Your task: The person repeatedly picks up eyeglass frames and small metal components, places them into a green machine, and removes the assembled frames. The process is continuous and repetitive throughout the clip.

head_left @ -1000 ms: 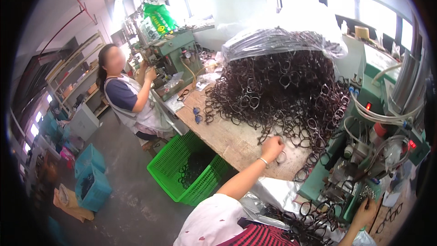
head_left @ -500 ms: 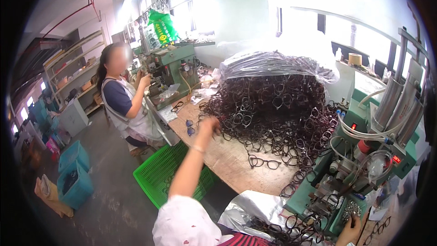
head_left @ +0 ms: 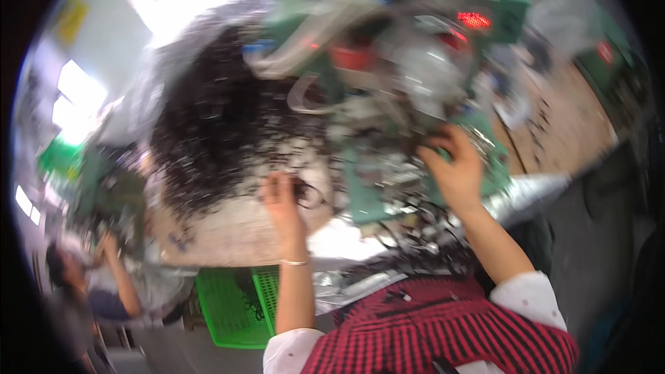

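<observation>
The picture is smeared by motion. My left hand reaches over the wooden tabletop, fingers stretched forward. Just right of its fingers is a dark eyeglass frame; whether they touch cannot be made out. My right hand is bent at the front of a green bench machine, with thumb and fingers drawn together. Whatever lies between those fingertips is too blurred to name. Beyond my left hand rises a large heap of dark eyeglass frames. More frames lie on silvery sheeting before me.
A green plastic basket stands below the table edge at left, with dark items inside. At far left a co-worker sits by another green machine. Hoses and a red lit display belong to the machine before me. Tabletop continues at right.
My view has swung right and down toward the machine. My left hand has come back from the far left table edge to the lone frame. My right hand has moved from the small-parts tray to the machine's front.
</observation>
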{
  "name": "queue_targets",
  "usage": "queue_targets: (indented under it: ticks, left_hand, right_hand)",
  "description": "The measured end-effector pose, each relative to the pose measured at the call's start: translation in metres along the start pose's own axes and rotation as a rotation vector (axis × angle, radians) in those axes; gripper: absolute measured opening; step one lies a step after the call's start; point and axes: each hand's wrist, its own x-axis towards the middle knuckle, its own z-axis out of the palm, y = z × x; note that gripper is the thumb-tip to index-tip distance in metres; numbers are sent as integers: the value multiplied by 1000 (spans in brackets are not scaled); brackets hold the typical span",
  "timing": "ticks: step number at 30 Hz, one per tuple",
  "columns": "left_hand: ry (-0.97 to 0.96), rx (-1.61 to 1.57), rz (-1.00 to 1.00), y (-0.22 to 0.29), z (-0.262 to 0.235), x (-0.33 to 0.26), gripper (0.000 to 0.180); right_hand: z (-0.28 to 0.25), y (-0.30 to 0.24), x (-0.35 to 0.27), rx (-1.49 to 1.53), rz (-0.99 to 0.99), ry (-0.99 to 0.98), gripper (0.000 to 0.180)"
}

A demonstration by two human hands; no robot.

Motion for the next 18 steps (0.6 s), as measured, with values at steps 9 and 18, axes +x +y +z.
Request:
queue_targets:
  ticks: [9, 18]
  left_hand:
    - [-505, 110, 952, 129, 125, -25, 16]
    - [-716, 314, 1073, 107, 102, -64, 12]
  right_hand:
    - [2, -11, 0, 514, 150, -101, 51]
    - [-24, -18, -19, -529, -492, -12, 50]
